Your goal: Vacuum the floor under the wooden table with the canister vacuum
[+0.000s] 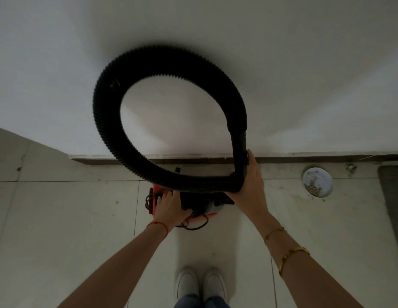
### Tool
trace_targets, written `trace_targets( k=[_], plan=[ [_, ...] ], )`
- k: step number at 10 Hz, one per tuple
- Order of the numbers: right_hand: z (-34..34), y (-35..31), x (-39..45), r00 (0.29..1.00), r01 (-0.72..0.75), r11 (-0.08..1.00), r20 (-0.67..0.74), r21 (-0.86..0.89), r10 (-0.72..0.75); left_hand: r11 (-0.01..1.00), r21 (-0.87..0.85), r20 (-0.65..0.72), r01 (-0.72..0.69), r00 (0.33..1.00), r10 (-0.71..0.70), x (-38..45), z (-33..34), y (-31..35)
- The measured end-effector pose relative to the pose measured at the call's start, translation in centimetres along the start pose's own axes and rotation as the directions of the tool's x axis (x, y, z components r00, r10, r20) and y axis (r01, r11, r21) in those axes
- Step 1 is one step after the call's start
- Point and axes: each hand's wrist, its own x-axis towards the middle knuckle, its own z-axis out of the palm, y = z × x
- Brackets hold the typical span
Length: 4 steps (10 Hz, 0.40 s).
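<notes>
Right hand [249, 185]: gripping the smooth black hose end [239, 150], fingers [251, 157] wrapping round the tube where it is crossing over the ribbed part, holding it up just above the canister.
Left hand [171, 207]: reaching down onto the top of the canister vacuum [193, 203], fingers curling over its dark lid; whether actually clasping a handle or only pressing, cannot tell.
Canister vacuum: sitting on the tiled floor [71, 218] near the foot of the white wall [304, 74], directly ahead of the white shoes [201, 283]; orange parts and a thin cable [194, 227] showing at its left and near sides.
Hose [107, 116]: black, ribbed, looping in a wide ring against the wall, rising left and coming back down on the right.
Floor drain [317, 182]: round, lying to the right by the wall, well apart from the vacuum.
Wrists: red cord [159, 225] on the left, gold bangles [292, 256] on the right.
</notes>
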Motion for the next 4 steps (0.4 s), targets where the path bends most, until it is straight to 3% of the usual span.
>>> trace_targets(
  k=[1,2,4],
  plan=[
    [-1.0,-0.6,-0.3,0.996,0.006,0.996,0.084,-0.09,0.001,0.992,-0.108,-0.028,-0.067,0.998,0.064,-1.9,-1.4,0.2],
    [-1.9,-1.4,-0.9,0.991,0.001,0.985,0.131,-0.175,0.022,0.984,-0.114,-0.087,-0.139,0.988,0.129,-3.8,-2.5,0.3],
    [-3.7,-2.9,-3.0,0.99,-0.016,0.983,0.132,-0.182,0.04,0.965,-0.088,-0.279,-0.249,0.936,0.216,-7.5,-5.0,1.2]
  ],
)
